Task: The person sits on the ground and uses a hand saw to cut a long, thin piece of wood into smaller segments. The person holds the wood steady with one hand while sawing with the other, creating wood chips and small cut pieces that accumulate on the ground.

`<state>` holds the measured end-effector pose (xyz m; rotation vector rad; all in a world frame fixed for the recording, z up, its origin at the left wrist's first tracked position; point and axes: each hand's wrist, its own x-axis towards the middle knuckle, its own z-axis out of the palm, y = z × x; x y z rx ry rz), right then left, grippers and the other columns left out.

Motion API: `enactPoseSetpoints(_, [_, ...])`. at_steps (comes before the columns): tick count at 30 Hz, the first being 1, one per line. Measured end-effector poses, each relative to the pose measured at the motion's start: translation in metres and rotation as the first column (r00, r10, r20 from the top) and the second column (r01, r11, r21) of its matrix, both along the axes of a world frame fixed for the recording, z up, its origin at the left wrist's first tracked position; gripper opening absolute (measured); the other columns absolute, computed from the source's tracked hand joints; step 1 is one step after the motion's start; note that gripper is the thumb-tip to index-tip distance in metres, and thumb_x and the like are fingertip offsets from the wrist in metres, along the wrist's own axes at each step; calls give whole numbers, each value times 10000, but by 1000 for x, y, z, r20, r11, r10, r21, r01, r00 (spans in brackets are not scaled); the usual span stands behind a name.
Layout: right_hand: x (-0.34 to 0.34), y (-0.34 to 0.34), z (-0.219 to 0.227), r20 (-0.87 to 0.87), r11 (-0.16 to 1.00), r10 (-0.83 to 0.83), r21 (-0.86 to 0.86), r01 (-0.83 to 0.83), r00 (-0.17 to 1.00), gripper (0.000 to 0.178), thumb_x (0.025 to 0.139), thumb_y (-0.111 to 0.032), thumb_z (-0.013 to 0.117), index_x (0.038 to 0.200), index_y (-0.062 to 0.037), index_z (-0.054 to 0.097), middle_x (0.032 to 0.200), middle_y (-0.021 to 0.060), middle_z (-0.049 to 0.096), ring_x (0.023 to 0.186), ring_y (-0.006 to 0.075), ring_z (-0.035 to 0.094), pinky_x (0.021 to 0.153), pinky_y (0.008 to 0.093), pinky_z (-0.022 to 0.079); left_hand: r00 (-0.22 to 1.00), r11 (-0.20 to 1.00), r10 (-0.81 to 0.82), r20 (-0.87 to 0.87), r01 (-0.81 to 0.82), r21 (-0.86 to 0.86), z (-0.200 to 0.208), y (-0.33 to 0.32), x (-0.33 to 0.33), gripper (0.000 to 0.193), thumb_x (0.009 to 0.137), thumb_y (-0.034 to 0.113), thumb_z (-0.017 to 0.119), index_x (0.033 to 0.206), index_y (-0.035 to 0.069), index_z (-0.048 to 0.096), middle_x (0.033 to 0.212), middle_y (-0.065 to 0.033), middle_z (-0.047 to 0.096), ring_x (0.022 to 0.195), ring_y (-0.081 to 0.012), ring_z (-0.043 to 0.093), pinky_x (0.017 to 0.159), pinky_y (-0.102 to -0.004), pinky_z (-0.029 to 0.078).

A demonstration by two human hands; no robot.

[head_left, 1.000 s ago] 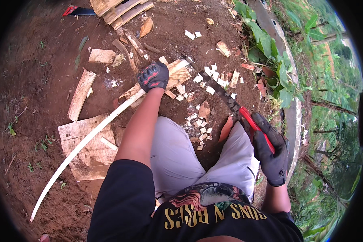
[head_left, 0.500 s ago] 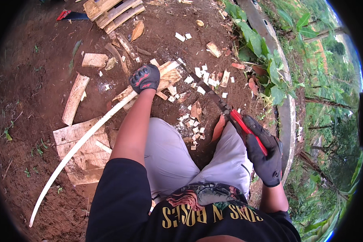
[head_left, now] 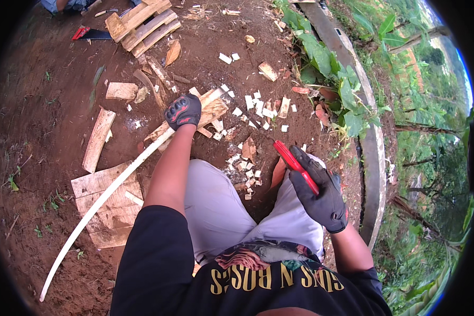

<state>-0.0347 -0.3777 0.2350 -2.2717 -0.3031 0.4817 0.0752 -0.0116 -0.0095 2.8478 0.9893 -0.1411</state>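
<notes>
1. A gloved left hand holds a long pale stick across a wood block on bare soil, its fingers curled closed around the stick.
2. The gloved right hand grips a red-handled cutting tool, fingers closed on the handle, the dark blade blurred and angled toward the stick's upper end.
3. White chips lie scattered beside the block; the stick runs over flat boards.
4. Planks sit stacked near the top edge.

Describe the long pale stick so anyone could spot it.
Find the brown soil, then the squarish board at lower left. The long pale stick crosses it, running up toward the picture's middle. Unlike the short wood pieces nearby, it is slender and far longer.
</notes>
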Motion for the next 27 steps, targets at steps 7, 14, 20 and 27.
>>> enactPoseSetpoints(7, [29, 23, -56, 37, 976, -209, 69, 206, 977, 422, 1030, -213, 703, 1431, -81, 699, 1136, 251, 778, 963, 360, 785, 860, 430, 598, 998, 998, -6, -60, 1, -70, 0, 0, 0, 478, 1000, 388, 486, 963, 94, 861, 996, -184, 814, 936, -373, 792, 856, -502, 604])
enactPoseSetpoints(14, [4, 14, -29, 52, 988, -139, 79, 134, 989, 402, 1007, -190, 722, 1392, -74, 730, 865, 183, 778, 733, 324, 758, 717, 400, 581, 999, 1000, 19, 31, -20, 15, -12, 2, -7, 465, 983, 387, 504, 877, 95, 850, 911, -186, 803, 841, -380, 783, 766, -524, 591])
enactPoseSetpoints(20, [9, 14, -10, -119, 950, -289, 90, 300, 950, 403, 1047, -180, 672, 1422, -35, 700, 1087, 214, 797, 950, 303, 795, 874, 387, 601, 1000, 1000, -4, 29, 4, 2, -9, 4, -4, 471, 985, 375, 489, 894, 90, 853, 909, -187, 803, 846, -381, 784, 781, -514, 594])
enactPoseSetpoints(27, [19, 19, -34, -154, 942, -279, 146, 301, 948, 383, 1079, -173, 631, 1422, -16, 700, 949, 116, 781, 746, 125, 688, 741, 302, 561, 999, 1000, 2, 51, -3, 23, -9, 0, -3, 449, 973, 362, 504, 862, 101, 852, 892, -179, 801, 826, -371, 781, 773, -506, 595])
